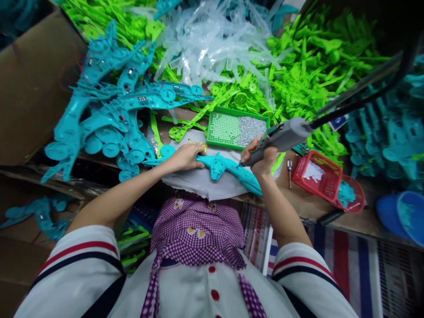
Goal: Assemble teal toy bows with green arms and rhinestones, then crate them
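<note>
A long teal plastic toy part lies across a grey cloth at the table's front edge. My left hand grips its left portion, fingers closed around it. In my right hand is a grey electric screwdriver, held at a slant, its tip at the right portion of the teal part. Whether the tip touches a screw is too small to tell. Just behind the part stands a green tray with a pile of small silver screws at its right side.
Teal parts with wires heap up at the left. Lime green parts and clear plastic pieces pile behind. To the right are a red basket, a small screwdriver and a blue bowl. A cable runs from the tool to the upper right.
</note>
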A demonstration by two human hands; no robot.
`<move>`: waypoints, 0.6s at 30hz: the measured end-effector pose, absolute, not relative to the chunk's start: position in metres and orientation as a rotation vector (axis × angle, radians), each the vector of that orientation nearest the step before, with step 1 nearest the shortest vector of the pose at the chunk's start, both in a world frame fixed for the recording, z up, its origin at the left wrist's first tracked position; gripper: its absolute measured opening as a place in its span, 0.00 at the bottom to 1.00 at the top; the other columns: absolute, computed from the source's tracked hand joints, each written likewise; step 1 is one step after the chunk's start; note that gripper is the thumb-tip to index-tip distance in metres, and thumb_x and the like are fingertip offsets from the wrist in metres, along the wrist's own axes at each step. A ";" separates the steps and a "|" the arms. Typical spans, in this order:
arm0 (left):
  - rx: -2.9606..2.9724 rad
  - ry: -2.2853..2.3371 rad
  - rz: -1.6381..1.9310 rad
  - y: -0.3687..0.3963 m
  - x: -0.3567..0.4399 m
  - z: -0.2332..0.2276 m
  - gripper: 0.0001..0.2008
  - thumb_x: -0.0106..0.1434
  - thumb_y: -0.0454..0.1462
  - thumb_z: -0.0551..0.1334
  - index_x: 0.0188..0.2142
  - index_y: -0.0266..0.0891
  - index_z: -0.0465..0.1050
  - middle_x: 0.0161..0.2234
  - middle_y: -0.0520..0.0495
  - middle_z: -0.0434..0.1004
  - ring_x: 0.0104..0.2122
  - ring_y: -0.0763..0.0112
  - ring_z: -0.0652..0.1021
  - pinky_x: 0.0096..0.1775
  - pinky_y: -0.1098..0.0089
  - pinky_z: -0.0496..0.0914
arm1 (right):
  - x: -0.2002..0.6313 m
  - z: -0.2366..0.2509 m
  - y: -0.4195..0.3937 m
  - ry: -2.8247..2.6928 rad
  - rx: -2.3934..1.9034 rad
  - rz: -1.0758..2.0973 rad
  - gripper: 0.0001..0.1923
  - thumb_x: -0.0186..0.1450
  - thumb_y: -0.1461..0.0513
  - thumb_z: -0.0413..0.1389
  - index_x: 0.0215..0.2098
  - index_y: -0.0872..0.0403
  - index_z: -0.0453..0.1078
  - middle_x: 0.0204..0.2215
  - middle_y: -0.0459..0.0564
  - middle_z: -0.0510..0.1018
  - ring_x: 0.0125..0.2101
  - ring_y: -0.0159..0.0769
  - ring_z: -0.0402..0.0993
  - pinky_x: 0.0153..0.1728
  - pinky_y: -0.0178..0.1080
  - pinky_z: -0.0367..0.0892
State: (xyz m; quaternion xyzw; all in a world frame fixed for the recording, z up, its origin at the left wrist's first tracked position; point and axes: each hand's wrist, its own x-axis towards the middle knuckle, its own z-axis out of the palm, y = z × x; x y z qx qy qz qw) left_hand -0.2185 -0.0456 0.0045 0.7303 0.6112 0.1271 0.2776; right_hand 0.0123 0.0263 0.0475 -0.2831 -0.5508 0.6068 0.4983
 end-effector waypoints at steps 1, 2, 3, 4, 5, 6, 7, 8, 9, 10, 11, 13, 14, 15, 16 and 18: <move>1.961 1.640 0.335 -0.046 -0.218 0.006 0.16 0.54 0.38 0.73 0.41 0.40 0.75 0.43 0.46 0.80 0.44 0.59 0.77 0.44 0.64 0.67 | 0.012 0.047 0.025 -1.333 -0.684 1.467 0.33 0.49 0.30 0.58 0.24 0.50 0.65 0.11 0.38 0.63 0.11 0.30 0.61 0.11 0.34 0.58; 1.963 1.638 0.331 -0.046 -0.218 0.007 0.16 0.54 0.38 0.72 0.41 0.40 0.75 0.43 0.45 0.79 0.44 0.59 0.77 0.44 0.64 0.67 | 0.013 0.046 0.023 -1.332 -0.680 1.465 0.33 0.49 0.30 0.58 0.24 0.50 0.65 0.11 0.38 0.63 0.11 0.30 0.61 0.11 0.34 0.58; 1.964 1.636 0.327 -0.046 -0.217 0.008 0.15 0.54 0.39 0.72 0.41 0.40 0.75 0.44 0.45 0.79 0.44 0.59 0.77 0.45 0.64 0.67 | 0.014 0.045 0.022 -1.329 -0.674 1.462 0.33 0.49 0.30 0.58 0.25 0.50 0.65 0.12 0.38 0.64 0.11 0.30 0.61 0.11 0.34 0.58; 1.964 1.634 0.325 -0.046 -0.217 0.009 0.15 0.54 0.39 0.72 0.42 0.40 0.75 0.44 0.45 0.79 0.44 0.59 0.77 0.45 0.63 0.68 | 0.015 0.044 0.020 -1.328 -0.668 1.459 0.33 0.49 0.30 0.58 0.25 0.49 0.65 0.12 0.38 0.64 0.11 0.30 0.61 0.11 0.34 0.58; 1.962 1.633 0.324 -0.047 -0.217 0.010 0.16 0.55 0.39 0.72 0.42 0.40 0.75 0.44 0.45 0.79 0.44 0.59 0.77 0.45 0.63 0.68 | 0.016 0.044 0.019 -1.330 -0.661 1.459 0.33 0.49 0.30 0.58 0.25 0.49 0.65 0.12 0.38 0.64 0.11 0.30 0.61 0.11 0.34 0.58; 1.958 1.631 0.324 -0.047 -0.217 0.010 0.16 0.54 0.39 0.72 0.42 0.40 0.75 0.44 0.45 0.79 0.44 0.59 0.77 0.45 0.63 0.68 | 0.017 0.045 0.019 -1.340 -0.654 1.464 0.33 0.49 0.30 0.58 0.25 0.49 0.66 0.11 0.38 0.64 0.11 0.31 0.61 0.11 0.35 0.58; 1.954 1.629 0.327 -0.047 -0.218 0.009 0.16 0.54 0.40 0.72 0.42 0.40 0.75 0.44 0.44 0.79 0.44 0.58 0.77 0.44 0.63 0.68 | 0.018 0.047 0.021 -1.353 -0.651 1.470 0.33 0.49 0.30 0.57 0.26 0.49 0.67 0.11 0.39 0.64 0.10 0.31 0.61 0.11 0.35 0.57; 1.950 1.625 0.335 -0.047 -0.218 0.008 0.16 0.54 0.40 0.72 0.42 0.40 0.75 0.44 0.44 0.79 0.44 0.58 0.77 0.44 0.63 0.68 | 0.018 0.051 0.025 -1.362 -0.652 1.472 0.33 0.50 0.29 0.56 0.26 0.49 0.68 0.11 0.39 0.64 0.10 0.32 0.61 0.10 0.35 0.57; 1.950 1.620 0.344 -0.047 -0.218 0.007 0.16 0.54 0.40 0.72 0.42 0.40 0.75 0.44 0.44 0.79 0.44 0.58 0.77 0.44 0.63 0.68 | 0.017 0.054 0.031 -1.368 -0.656 1.462 0.34 0.51 0.28 0.53 0.27 0.49 0.68 0.11 0.39 0.63 0.10 0.32 0.61 0.10 0.36 0.56; 1.954 1.616 0.354 -0.047 -0.219 0.006 0.16 0.55 0.40 0.72 0.42 0.40 0.75 0.43 0.44 0.80 0.44 0.58 0.77 0.44 0.63 0.68 | 0.013 0.058 0.038 -1.367 -0.663 1.435 0.35 0.52 0.27 0.50 0.28 0.48 0.68 0.11 0.40 0.63 0.10 0.33 0.61 0.11 0.36 0.56; 1.961 1.614 0.363 -0.047 -0.219 0.005 0.16 0.55 0.40 0.71 0.43 0.40 0.75 0.43 0.45 0.80 0.44 0.58 0.77 0.44 0.63 0.68 | 0.009 0.062 0.047 -1.363 -0.675 1.390 0.37 0.52 0.25 0.46 0.28 0.47 0.68 0.12 0.40 0.62 0.11 0.33 0.62 0.11 0.37 0.57; 1.969 1.616 0.376 -0.047 -0.220 0.004 0.17 0.55 0.40 0.72 0.43 0.40 0.75 0.44 0.44 0.79 0.44 0.58 0.77 0.45 0.63 0.68 | -0.006 0.065 0.067 -1.373 -0.711 1.282 0.39 0.51 0.24 0.41 0.30 0.45 0.67 0.13 0.40 0.61 0.13 0.35 0.65 0.13 0.38 0.59; 1.967 1.619 0.379 -0.047 -0.220 0.003 0.17 0.55 0.40 0.72 0.43 0.40 0.75 0.45 0.44 0.79 0.44 0.58 0.77 0.45 0.63 0.68 | -0.015 0.065 0.077 -1.388 -0.728 1.243 0.39 0.51 0.23 0.41 0.30 0.45 0.67 0.13 0.41 0.62 0.15 0.35 0.66 0.14 0.39 0.60; 1.961 1.622 0.378 -0.048 -0.220 0.003 0.18 0.55 0.40 0.72 0.44 0.39 0.76 0.45 0.44 0.79 0.44 0.58 0.77 0.45 0.63 0.68 | -0.023 0.062 0.085 -1.393 -0.744 1.214 0.38 0.52 0.24 0.42 0.30 0.44 0.67 0.14 0.41 0.63 0.16 0.35 0.68 0.15 0.39 0.61; 1.954 1.624 0.375 -0.048 -0.220 0.004 0.18 0.55 0.40 0.72 0.44 0.39 0.76 0.45 0.44 0.79 0.45 0.57 0.77 0.45 0.63 0.68 | -0.031 0.059 0.092 -1.387 -0.756 1.196 0.36 0.53 0.25 0.45 0.30 0.44 0.68 0.14 0.41 0.64 0.17 0.34 0.69 0.16 0.39 0.61; 1.945 1.621 0.359 -0.048 -0.219 0.004 0.18 0.55 0.40 0.72 0.44 0.39 0.76 0.45 0.44 0.79 0.45 0.57 0.77 0.45 0.62 0.68 | -0.041 0.050 0.101 -1.354 -0.756 1.186 0.31 0.55 0.29 0.50 0.29 0.45 0.68 0.14 0.40 0.65 0.18 0.32 0.69 0.16 0.38 0.61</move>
